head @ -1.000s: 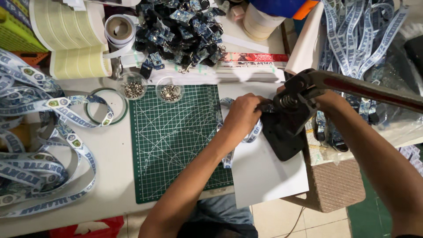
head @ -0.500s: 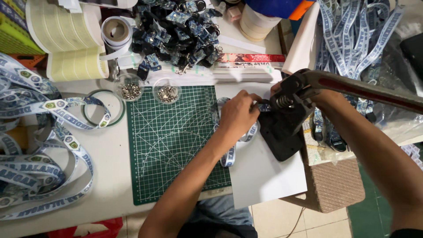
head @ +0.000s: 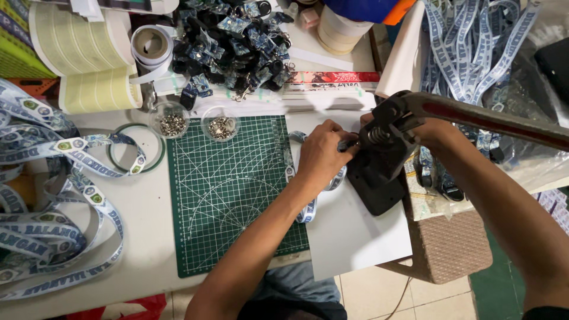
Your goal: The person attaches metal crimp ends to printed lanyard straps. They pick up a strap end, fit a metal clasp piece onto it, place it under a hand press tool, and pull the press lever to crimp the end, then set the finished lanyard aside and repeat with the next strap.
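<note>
- The left hand (head: 323, 155) pinches a lanyard strap (head: 308, 208) at the throat of a black press (head: 379, 172), fingers pressed together; the fingertips are hidden against the press head.
- The strap runs from the hand towards 6 o'clock, over the edge of the green cutting mat (head: 231, 195) and onto a white sheet (head: 355, 237); its end under the hand cannot be seen.
- The right hand (head: 435, 131) sits behind the press lever (head: 492, 118), at 3 o'clock of the left hand; whether it is gripping the lever or merely resting there cannot be told.
- The lever is cut off at the right edge.
- Two small round dishes (head: 195, 123) of metal bits stand at the mat's 12 o'clock edge.
- A pile of clips (head: 234, 38) lies beyond them, too tangled to make out singly.
- Loose lanyards (head: 53, 195) lie at 9 o'clock on the surface (head: 145, 237), partly out of frame.
</note>
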